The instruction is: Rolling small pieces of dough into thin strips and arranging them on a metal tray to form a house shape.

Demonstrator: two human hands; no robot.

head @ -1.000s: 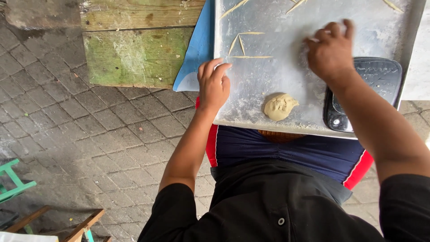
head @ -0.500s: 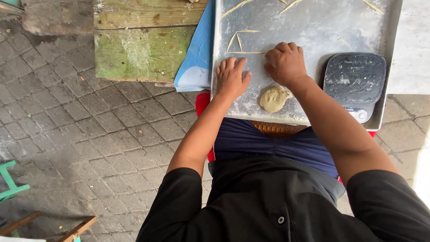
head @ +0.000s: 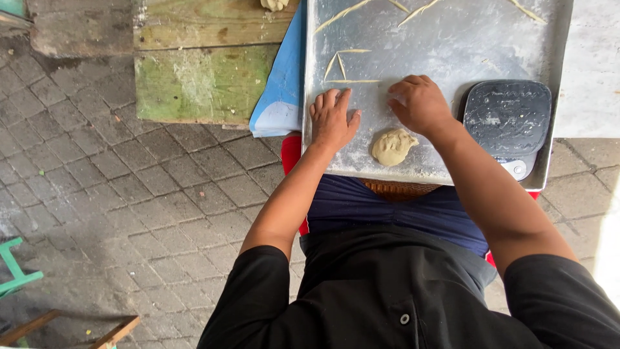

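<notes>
The far end of the metal tray (head: 452,58) is cut off by the top edge, along with some thin dough strips (head: 349,64). Whatever is pinched under the curled right hand (head: 420,103) cannot be made out

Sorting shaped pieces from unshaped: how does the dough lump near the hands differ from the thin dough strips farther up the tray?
The dough lump is a thick, rounded blob; the dough strips are long, thin sticks. The lump lies alone between the left hand and right hand; the strips lie several together, angled. Both are pale and rest on the floured metal tray.
</notes>
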